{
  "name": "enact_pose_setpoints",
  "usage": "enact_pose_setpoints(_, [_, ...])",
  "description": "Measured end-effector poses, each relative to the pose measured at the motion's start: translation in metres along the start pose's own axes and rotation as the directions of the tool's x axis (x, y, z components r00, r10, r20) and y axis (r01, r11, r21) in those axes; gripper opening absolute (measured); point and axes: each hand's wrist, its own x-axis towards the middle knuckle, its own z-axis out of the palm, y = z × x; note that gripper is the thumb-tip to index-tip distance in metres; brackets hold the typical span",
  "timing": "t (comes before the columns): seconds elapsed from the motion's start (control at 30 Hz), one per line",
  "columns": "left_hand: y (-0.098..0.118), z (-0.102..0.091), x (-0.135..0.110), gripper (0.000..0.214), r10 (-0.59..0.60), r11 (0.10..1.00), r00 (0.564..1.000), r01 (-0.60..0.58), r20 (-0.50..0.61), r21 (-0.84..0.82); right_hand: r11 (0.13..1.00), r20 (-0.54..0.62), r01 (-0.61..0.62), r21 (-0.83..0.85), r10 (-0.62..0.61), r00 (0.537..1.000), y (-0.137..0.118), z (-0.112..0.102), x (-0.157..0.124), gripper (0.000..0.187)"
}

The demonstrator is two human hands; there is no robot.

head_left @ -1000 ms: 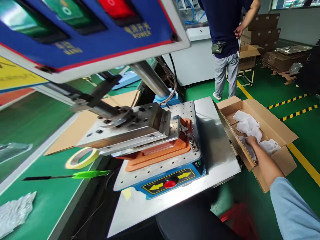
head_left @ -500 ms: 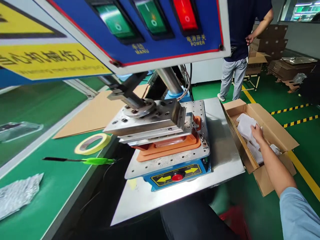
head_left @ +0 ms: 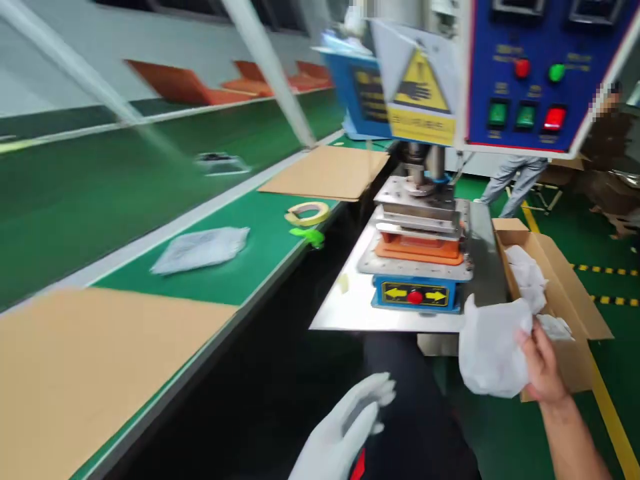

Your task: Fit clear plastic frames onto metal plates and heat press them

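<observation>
A flat white wrapped packet is gripped at its right edge by my bare right hand, in front of the press table's right corner. What lies inside the wrapping is hidden. My left hand, in a white glove, hovers over my lap with fingers apart and nothing in them. More white wrapped packets lie in the open cardboard box at the right. Ahead stands the press, its metal upper plate down over an orange fixture.
A red button sits on the press's front. On the green conveyor belt at left are a cardboard sheet, a clear bag, a tape roll and a green-handled tool. Another person stands behind.
My right hand has lifted a white packet out of the box and brought it left, towards me. My gloved left hand has come into view. The camera has turned left and drawn back.
</observation>
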Motion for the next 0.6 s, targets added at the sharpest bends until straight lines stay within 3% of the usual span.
enact_pose_setpoints(0.1, [0.032, 0.019, -0.008, 0.096, 0.151, 0.932, 0.987, -0.124, 0.054, -0.341, 0.999, 0.317, -0.055, 0.002, 0.051, 0.947, 0.023, 0.077, -0.031, 0.039])
enact_pose_setpoints(0.17, [0.040, 0.016, -0.009, 0.088, 0.183, 0.886, 0.983, -0.175, -0.024, -0.430, 0.998, 0.470, -0.059, -0.008, 0.056, 0.881, 0.034, 0.116, -0.043, 0.041])
enact_pose_setpoints(0.23, [0.035, 0.001, -0.014, 0.073, 0.191, 0.856, 0.975, -0.224, -0.117, -0.467, 0.998, 0.551, -0.060, -0.015, 0.058, 0.833, 0.042, 0.143, -0.048, 0.050])
enact_pose_setpoints(0.33, [0.016, -0.026, -0.032, 0.059, 0.193, 0.837, 0.964, -0.259, -0.182, -0.483, 0.990, 0.613, -0.127, -0.060, 0.137, 0.779, 0.049, 0.168, -0.053, 0.057])
enact_pose_setpoints(0.43, [0.001, -0.040, -0.052, 0.053, 0.129, 0.846, 0.983, -0.178, -0.130, -0.502, 0.962, 0.641, -0.255, -0.094, 0.255, 0.724, 0.049, 0.187, -0.062, 0.055])
enact_pose_setpoints(0.5, [-0.004, -0.042, -0.061, 0.038, 0.097, 0.863, 0.983, -0.160, -0.153, -0.480, 0.946, 0.634, -0.319, -0.055, 0.280, 0.721, 0.048, 0.200, -0.069, 0.051])
enact_pose_setpoints(0.6, [-0.005, -0.049, -0.066, 0.024, 0.107, 0.886, 0.937, -0.242, -0.334, -0.396, 0.926, 0.601, -0.376, 0.018, 0.291, 0.744, 0.047, 0.216, -0.076, 0.046])
